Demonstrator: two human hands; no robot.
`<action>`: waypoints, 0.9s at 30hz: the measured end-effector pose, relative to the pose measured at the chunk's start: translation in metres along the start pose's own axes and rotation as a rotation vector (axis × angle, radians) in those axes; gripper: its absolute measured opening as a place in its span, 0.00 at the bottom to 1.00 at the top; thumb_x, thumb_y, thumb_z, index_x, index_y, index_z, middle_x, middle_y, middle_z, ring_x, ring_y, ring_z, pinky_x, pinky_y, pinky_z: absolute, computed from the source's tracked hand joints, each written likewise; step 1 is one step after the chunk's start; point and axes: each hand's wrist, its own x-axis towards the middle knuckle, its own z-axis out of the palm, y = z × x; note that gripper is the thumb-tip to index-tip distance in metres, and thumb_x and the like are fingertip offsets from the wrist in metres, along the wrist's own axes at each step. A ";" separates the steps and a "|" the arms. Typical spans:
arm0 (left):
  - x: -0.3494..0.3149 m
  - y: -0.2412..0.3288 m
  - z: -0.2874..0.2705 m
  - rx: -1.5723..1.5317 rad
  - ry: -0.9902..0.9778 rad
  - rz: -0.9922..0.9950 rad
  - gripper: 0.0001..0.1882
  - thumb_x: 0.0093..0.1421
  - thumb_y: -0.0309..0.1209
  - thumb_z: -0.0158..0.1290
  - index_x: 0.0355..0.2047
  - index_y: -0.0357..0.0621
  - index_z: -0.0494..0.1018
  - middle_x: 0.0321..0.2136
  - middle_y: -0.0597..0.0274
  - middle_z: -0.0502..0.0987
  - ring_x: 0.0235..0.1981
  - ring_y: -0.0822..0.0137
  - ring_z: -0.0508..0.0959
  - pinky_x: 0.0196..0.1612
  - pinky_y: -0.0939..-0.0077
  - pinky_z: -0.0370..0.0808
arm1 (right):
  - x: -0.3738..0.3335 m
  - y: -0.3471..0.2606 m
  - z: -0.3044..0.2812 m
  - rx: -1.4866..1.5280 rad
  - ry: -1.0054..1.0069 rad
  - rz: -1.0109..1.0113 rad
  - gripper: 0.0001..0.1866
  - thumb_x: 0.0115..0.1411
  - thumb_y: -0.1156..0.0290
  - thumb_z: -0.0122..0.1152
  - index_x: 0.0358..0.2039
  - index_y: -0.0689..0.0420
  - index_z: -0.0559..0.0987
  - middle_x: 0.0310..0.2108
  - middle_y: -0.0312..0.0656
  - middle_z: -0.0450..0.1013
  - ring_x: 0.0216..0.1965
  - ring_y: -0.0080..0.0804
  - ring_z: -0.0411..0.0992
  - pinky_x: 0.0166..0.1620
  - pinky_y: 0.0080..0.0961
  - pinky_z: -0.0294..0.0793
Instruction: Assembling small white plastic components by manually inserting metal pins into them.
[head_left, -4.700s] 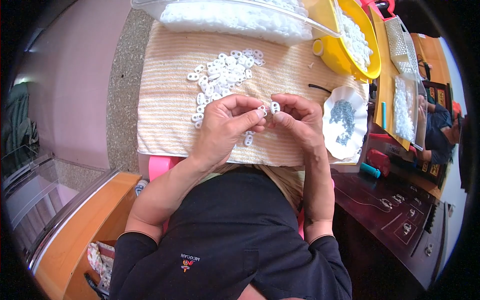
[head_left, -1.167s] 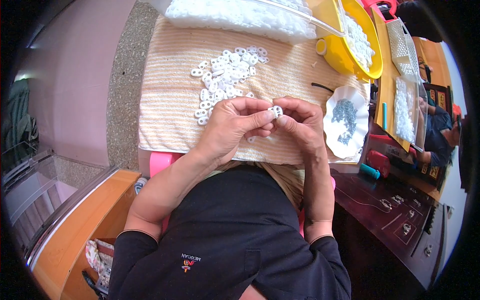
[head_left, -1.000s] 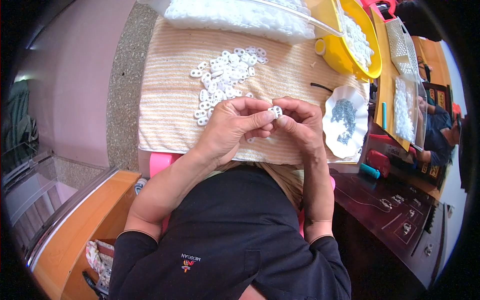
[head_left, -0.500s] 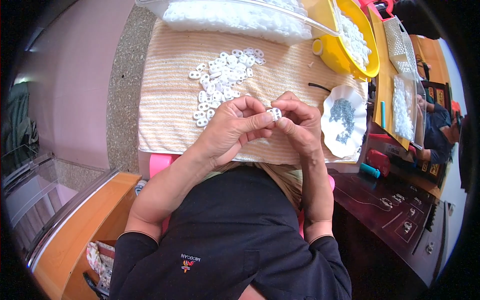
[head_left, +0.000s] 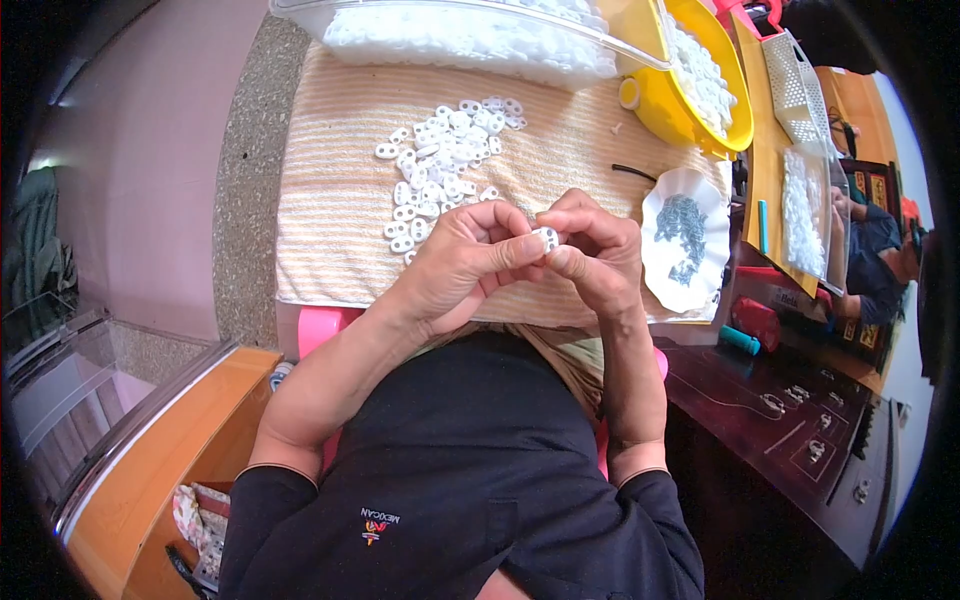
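Note:
Between my two hands, above the front of the striped towel (head_left: 335, 240), is a small white oval plastic piece (head_left: 547, 238) with dark holes. My left hand (head_left: 470, 257) pinches its left side between thumb and fingers. From the other side, the thumb and fingertips of my right hand (head_left: 598, 245) press on it too. Part of the piece is hidden by the fingertips. Beyond my left hand lies a loose pile of similar white two-holed pieces (head_left: 440, 150). To the right of my right hand sits a white fluted dish (head_left: 661, 270) holding many tiny dark bits (head_left: 683, 235).
A clear box (head_left: 460, 55) of white pieces stands at the back, beside a yellow basin (head_left: 745, 110) of more. A thin black strip (head_left: 633, 170) lies near the dish. At far right, another person (head_left: 870, 250) sits by a clear tray (head_left: 806, 225) of white pieces.
My fingers have shifted slightly around the white piece, which now looks turned and is more covered. The whole view has moved a little. The pile and dish look the same.

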 end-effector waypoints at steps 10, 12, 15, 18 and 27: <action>0.000 -0.005 0.005 -0.012 -0.020 0.055 0.04 0.58 0.24 0.57 0.31 0.40 0.72 0.28 0.63 0.76 0.31 0.72 0.77 0.38 0.77 0.78 | -0.002 -0.008 0.002 -0.077 -0.001 -0.002 0.16 0.52 0.76 0.68 0.42 0.62 0.79 0.33 0.41 0.72 0.35 0.25 0.69 0.38 0.19 0.68; -0.001 -0.006 0.005 0.001 -0.017 0.054 0.04 0.58 0.24 0.57 0.30 0.40 0.72 0.29 0.64 0.76 0.31 0.72 0.77 0.38 0.77 0.78 | -0.003 -0.010 0.006 -0.078 -0.009 0.003 0.15 0.52 0.76 0.67 0.42 0.62 0.79 0.33 0.41 0.72 0.35 0.24 0.69 0.38 0.19 0.68; 0.000 -0.009 0.002 0.006 -0.011 0.052 0.04 0.58 0.24 0.57 0.30 0.40 0.72 0.28 0.63 0.76 0.31 0.73 0.77 0.38 0.77 0.78 | -0.004 -0.006 0.006 -0.012 -0.001 -0.002 0.12 0.55 0.81 0.62 0.41 0.64 0.79 0.32 0.39 0.71 0.31 0.21 0.71 0.34 0.15 0.70; 0.000 -0.010 0.004 0.023 -0.012 0.004 0.05 0.57 0.24 0.58 0.30 0.40 0.72 0.29 0.63 0.76 0.31 0.71 0.77 0.38 0.78 0.78 | -0.012 -0.007 0.001 -0.022 -0.016 0.034 0.12 0.55 0.80 0.62 0.42 0.64 0.78 0.33 0.37 0.69 0.33 0.19 0.69 0.36 0.15 0.69; 0.002 -0.008 0.009 0.072 0.016 -0.055 0.07 0.58 0.27 0.58 0.34 0.38 0.73 0.33 0.60 0.78 0.33 0.72 0.78 0.38 0.78 0.78 | -0.017 -0.029 -0.015 -0.100 0.097 0.140 0.06 0.55 0.81 0.61 0.34 0.64 0.75 0.34 0.40 0.71 0.34 0.25 0.72 0.37 0.19 0.73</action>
